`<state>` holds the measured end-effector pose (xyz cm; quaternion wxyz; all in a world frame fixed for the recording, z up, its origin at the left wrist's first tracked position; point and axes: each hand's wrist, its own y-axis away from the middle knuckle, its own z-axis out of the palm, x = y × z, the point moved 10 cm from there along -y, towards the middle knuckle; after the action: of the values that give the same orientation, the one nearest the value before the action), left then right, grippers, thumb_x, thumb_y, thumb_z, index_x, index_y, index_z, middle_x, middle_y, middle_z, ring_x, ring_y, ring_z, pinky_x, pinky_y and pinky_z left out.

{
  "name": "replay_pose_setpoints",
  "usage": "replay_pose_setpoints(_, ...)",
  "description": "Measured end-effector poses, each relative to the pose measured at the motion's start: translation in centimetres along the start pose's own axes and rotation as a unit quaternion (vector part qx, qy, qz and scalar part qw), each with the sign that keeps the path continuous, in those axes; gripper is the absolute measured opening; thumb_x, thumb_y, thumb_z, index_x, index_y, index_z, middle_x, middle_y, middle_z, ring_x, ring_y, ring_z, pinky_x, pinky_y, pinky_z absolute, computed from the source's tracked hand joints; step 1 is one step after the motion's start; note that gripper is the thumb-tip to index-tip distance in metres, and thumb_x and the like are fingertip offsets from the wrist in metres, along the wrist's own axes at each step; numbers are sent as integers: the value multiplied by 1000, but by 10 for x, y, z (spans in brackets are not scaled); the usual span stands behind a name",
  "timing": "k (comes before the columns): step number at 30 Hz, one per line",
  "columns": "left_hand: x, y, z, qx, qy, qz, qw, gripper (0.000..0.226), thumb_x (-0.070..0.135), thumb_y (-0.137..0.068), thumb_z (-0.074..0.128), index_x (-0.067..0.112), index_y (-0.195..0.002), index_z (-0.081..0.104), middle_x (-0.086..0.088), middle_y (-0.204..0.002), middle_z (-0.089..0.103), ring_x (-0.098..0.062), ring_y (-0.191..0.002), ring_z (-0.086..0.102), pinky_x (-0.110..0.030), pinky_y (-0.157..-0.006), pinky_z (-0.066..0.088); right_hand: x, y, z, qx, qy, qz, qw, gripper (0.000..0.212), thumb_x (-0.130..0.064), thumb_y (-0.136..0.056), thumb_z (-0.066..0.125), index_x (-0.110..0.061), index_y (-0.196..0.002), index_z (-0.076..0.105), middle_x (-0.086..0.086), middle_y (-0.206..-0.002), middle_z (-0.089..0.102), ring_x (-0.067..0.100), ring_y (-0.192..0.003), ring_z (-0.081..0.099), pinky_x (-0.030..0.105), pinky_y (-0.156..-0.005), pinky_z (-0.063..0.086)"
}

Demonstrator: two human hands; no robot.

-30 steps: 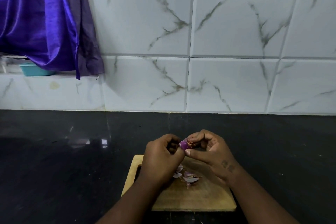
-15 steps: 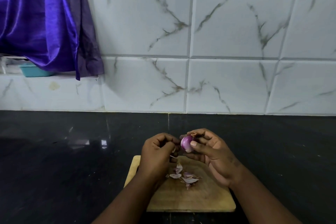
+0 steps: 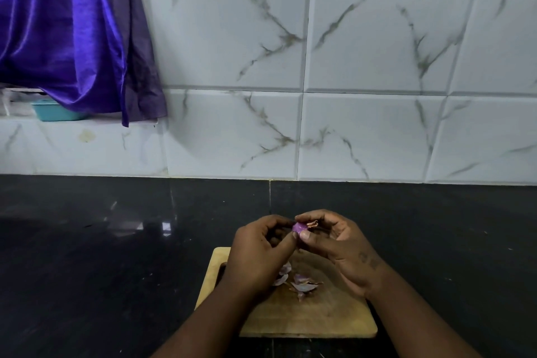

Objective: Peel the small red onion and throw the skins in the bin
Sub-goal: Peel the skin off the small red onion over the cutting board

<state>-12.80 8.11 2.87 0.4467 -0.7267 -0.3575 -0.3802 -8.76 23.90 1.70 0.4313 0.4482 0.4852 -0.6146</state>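
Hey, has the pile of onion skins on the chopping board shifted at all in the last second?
No. The onion skins lie in the same spot on the chopping board, near its middle, as a second ago.

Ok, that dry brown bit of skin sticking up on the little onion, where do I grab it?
Pinch the brown flap at its lifted free edge, coming from above right, where it curls off the onion and its smooth purple surface, probably giving an edge to catch. The right hand is nearest; the left hand could steady the bulb.
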Motion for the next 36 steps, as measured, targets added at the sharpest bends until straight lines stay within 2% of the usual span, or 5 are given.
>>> replay_pose_setpoints(14,23,6,-9,52,-137,90,985,20,23,-93,77,28,-112,81,13,-91,80,-2,-82,73,-25,-74,64,-4,1,0,4,19,-28,999,35,-9,-78,83,-7,-112,73,16,-116,76,35,-113,73,48,-96,60)
replay_pose_setpoints(23,-18,-3,-5,50,139,-83,986,18,-2,-93,68,12,-82,72,-10,-72,75,-22,-61,69,-33,-57,59,-3,-2,8,-30,-159,-23,987,34,5,-83,68,2,-118,66,30,-122,71,39,-109,71,49,-94,61)
replay_pose_setpoints(29,-34,0,0,17,241,-195,951,24,-3,-98,56,7,-79,67,-6,-64,61,-12,-47,50,-22,-41,40,-12,-4,4,-34,-242,-30,969,30,-4,-81,71,-4,-110,66,26,-114,74,36,-103,75,38,-81,66)
replay_pose_setpoints(33,-18,0,-8,-4,0,-88,996,28,5,-93,62,11,-69,74,-1,-64,73,-11,-56,66,-24,-49,51,-9,-2,4,-37,-199,-6,979,52,-11,-63,92,-7,-110,70,26,-116,73,34,-101,74,39,-83,65)
replay_pose_setpoints(36,-9,3,7,-62,-126,-36,989,23,21,-92,65,16,-73,77,-5,-73,76,-18,-69,72,-38,-65,59,0,1,7,-30,-108,11,994,49,-10,-66,93,-8,-110,73,26,-120,74,34,-106,73,39,-85,63)
